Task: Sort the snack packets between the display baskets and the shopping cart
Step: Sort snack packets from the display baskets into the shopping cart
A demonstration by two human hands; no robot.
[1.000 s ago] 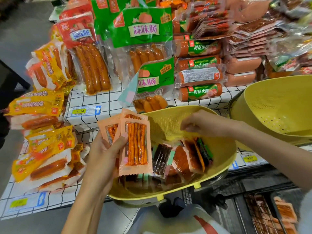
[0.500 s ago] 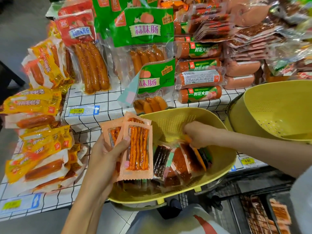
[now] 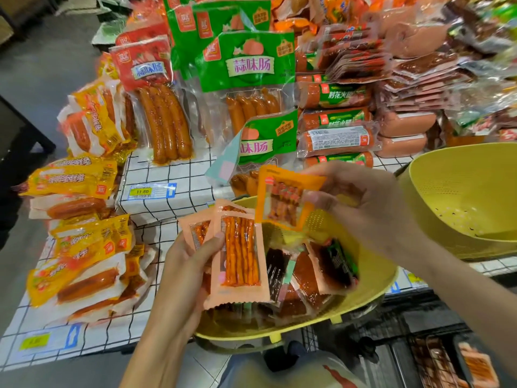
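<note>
Two yellow baskets sit low in the frame: a near basket (image 3: pixel 372 289) full of small packets, and an empty basket (image 3: pixel 461 197) at right. Big sausage packs (image 3: pixel 246 79) crowd behind. Left hand (image 3: pixel 184 270) pinches peach stick-snack packets (image 3: pixel 237 256), probably collecting matching ones. Right hand (image 3: pixel 363 208) pinches an orange packet (image 3: pixel 285 197) above the near basket.

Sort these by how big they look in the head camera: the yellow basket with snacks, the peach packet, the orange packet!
1. Yellow basket, by far the largest.
2. Peach packet in the left hand.
3. Orange packet in the right hand, though it is tilted, so unsure.
</note>
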